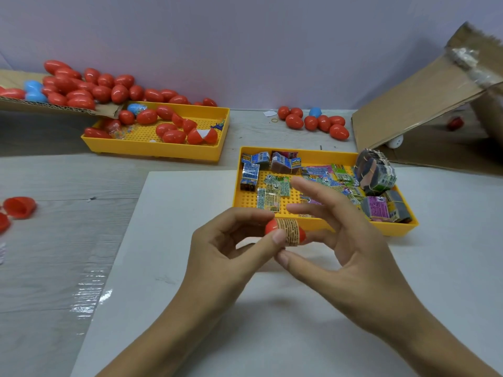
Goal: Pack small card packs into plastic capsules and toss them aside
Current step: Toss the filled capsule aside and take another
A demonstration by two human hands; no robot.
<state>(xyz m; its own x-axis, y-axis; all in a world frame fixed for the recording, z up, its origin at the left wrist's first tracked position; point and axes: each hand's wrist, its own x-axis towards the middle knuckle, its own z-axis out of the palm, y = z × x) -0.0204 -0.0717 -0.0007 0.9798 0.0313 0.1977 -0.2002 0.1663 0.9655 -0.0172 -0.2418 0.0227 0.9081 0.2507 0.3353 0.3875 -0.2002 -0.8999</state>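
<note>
L hand: my left hand (231,257) pinches the red capsule (272,226) btwn thumb tip and curled fingers, thumb on its near side.
R hand: my right hand (351,254) has thumb under the capsule and lower fingers curled behind its far end; index and middle stretched out, off the capsule, pointing left over the tray edge.
Capsule: red plastic, lying sideways btwn both hands, above the white board (174,308); two red ends show w/ a gap in the middle.
Card pack: rolled card pack (290,231) sits in that gap, printed tan wrap exposed; can't tell if the halves are seated.
Beyond the grip: yellow card tray (324,225) just behind my fingers, holding loose card packs (272,195) and a banded bundle (377,172) at its far right.
Far left of grip: 2nd yellow tray (152,148) w/ red capsules and open halves; cardboard flap (54,107) above it heaped w/ red capsules, a few blue.
Far beyond grip: small cluster of closed capsules (315,122) on the table, one blue.
Right of grip: open cardboard box (424,104), well apart.
Left edge: open red capsule half (20,206) on the table.
</note>
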